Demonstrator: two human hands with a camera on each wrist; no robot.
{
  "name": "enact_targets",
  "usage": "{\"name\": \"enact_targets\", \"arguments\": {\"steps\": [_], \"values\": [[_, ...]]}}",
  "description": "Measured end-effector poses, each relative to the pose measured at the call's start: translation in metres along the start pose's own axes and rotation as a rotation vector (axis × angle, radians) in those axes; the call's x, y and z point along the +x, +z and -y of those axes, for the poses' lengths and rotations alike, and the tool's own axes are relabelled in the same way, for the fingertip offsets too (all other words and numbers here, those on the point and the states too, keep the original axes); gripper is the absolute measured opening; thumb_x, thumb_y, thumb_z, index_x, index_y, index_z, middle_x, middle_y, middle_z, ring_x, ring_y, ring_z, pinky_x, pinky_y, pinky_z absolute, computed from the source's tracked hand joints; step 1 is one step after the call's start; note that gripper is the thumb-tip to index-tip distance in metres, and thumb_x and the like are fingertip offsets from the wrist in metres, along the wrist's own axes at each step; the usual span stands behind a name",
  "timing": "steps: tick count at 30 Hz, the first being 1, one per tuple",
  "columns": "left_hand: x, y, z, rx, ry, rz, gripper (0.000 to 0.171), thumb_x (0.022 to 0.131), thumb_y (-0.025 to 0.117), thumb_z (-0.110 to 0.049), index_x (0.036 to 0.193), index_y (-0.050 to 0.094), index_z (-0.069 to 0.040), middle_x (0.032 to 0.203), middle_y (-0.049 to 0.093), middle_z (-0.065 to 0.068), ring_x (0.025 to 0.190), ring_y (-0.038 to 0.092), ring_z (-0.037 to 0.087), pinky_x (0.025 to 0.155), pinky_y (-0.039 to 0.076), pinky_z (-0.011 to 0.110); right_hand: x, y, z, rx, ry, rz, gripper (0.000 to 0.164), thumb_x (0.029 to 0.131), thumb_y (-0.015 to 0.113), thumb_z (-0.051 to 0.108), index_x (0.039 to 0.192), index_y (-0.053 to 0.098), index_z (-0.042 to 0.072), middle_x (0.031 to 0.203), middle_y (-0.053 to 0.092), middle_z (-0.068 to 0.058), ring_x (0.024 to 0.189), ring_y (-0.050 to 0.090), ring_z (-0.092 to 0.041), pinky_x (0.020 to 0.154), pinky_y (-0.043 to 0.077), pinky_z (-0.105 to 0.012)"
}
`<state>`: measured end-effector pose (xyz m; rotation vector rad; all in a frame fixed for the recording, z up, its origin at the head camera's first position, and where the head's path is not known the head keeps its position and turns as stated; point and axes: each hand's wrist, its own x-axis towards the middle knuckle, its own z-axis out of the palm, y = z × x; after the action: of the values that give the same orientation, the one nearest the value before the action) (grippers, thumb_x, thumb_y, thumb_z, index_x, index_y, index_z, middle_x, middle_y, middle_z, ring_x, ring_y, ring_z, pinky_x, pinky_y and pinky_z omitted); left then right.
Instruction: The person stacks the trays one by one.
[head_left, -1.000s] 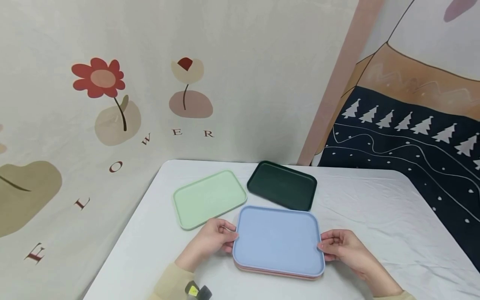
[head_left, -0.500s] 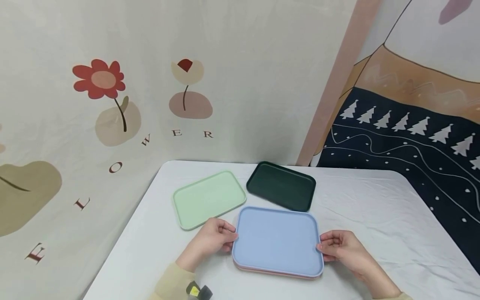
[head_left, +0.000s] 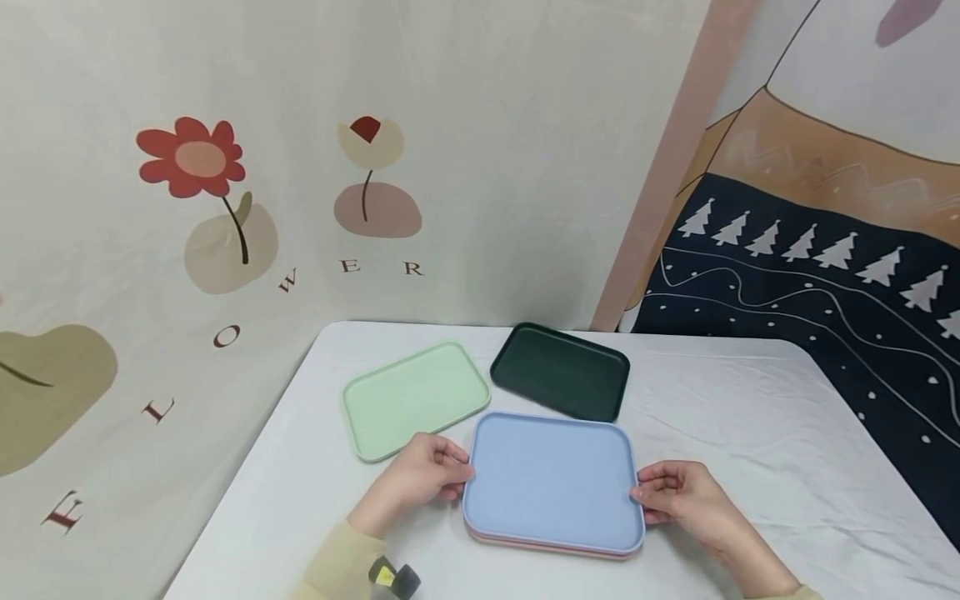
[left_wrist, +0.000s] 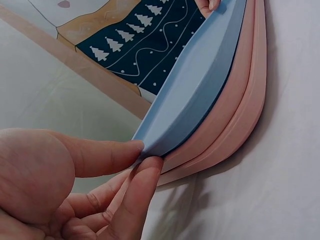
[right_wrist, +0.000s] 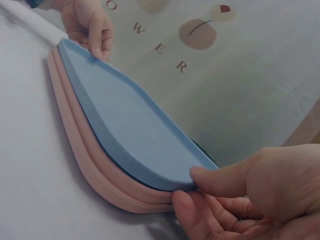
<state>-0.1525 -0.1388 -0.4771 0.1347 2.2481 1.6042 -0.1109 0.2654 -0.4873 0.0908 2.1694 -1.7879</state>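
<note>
A light blue tray lies on top of two pink trays, all with rounded corners and lined up as a stack. My left hand pinches the blue tray's left rim, thumb over the edge and fingers beneath it, as the left wrist view shows. On the opposite side my right hand grips the right rim the same way. In the right wrist view the pink trays show below the blue one, with the right fingertips beside their edge.
Behind the stack, a pale green tray lies at the left and a dark green tray at the right. All stand on a white-covered table. A printed cloth hangs along the table's back edge.
Both hands keep their hold on the blue tray's sides, and the stack stays in place. Only the head view shifts very slightly.
</note>
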Motion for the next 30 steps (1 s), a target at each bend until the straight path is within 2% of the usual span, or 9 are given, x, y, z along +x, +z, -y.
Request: {"name": "enact_targets", "arguments": {"steps": [6, 12, 18, 26, 30], "values": [[0.006, -0.006, -0.004, 0.013, 0.028, 0.003, 0.017, 0.094, 0.078, -0.005, 0.105, 0.071, 0.005, 0.076, 0.073, 0.009, 0.063, 0.069, 0.018, 0.061, 0.062, 0.032, 0.001, -0.005, 0.003, 0.018, -0.009, 0.009, 0.035, 0.096, 0.075, 0.000, 0.119, 0.059, -0.021, 0.095, 0.069, -0.012, 0.082, 0.072, -0.021, 0.074, 0.066, -0.037], [0.019, -0.018, -0.022, 0.031, 0.014, -0.004, 0.018, 0.096, 0.076, -0.005, 0.109, 0.073, 0.007, 0.085, 0.076, 0.012, 0.075, 0.074, 0.023, 0.067, 0.065, 0.037, 0.006, -0.016, 0.014, 0.046, -0.035, 0.001, 0.038, 0.098, 0.070, -0.002, 0.124, 0.055, -0.025, 0.099, 0.071, -0.014, 0.085, 0.074, -0.022, 0.079, 0.066, -0.039], [0.047, -0.027, -0.044, 0.031, 0.001, -0.012, 0.023, 0.097, 0.076, -0.007, 0.116, 0.074, 0.006, 0.096, 0.078, 0.017, 0.085, 0.076, 0.024, 0.075, 0.066, 0.043, 0.016, -0.027, 0.030, 0.080, -0.047, -0.018, 0.043, 0.101, 0.068, -0.003, 0.131, 0.050, -0.027, 0.108, 0.072, -0.022, 0.093, 0.075, -0.022, 0.084, 0.065, -0.041], [0.088, -0.037, -0.069, 0.042, 0.039, -0.024, 0.026, 0.098, 0.074, -0.008, 0.120, 0.072, 0.007, 0.112, 0.075, 0.022, 0.094, 0.076, 0.026, 0.080, 0.066, 0.040, 0.033, -0.033, 0.043, 0.112, -0.068, -0.043, 0.048, 0.102, 0.066, -0.004, 0.137, 0.043, -0.028, 0.117, 0.070, -0.025, 0.098, 0.075, -0.022, 0.088, 0.064, -0.043], [0.105, -0.038, -0.076, 0.058, 0.044, -0.025, 0.028, 0.099, 0.074, -0.010, 0.121, 0.071, 0.007, 0.116, 0.074, 0.024, 0.097, 0.075, 0.027, 0.081, 0.066, 0.039, 0.041, -0.036, 0.047, 0.119, -0.046, -0.058, 0.050, 0.102, 0.066, -0.002, 0.139, 0.043, -0.027, 0.119, 0.068, -0.028, 0.100, 0.074, -0.022, 0.090, 0.063, -0.042]]}}
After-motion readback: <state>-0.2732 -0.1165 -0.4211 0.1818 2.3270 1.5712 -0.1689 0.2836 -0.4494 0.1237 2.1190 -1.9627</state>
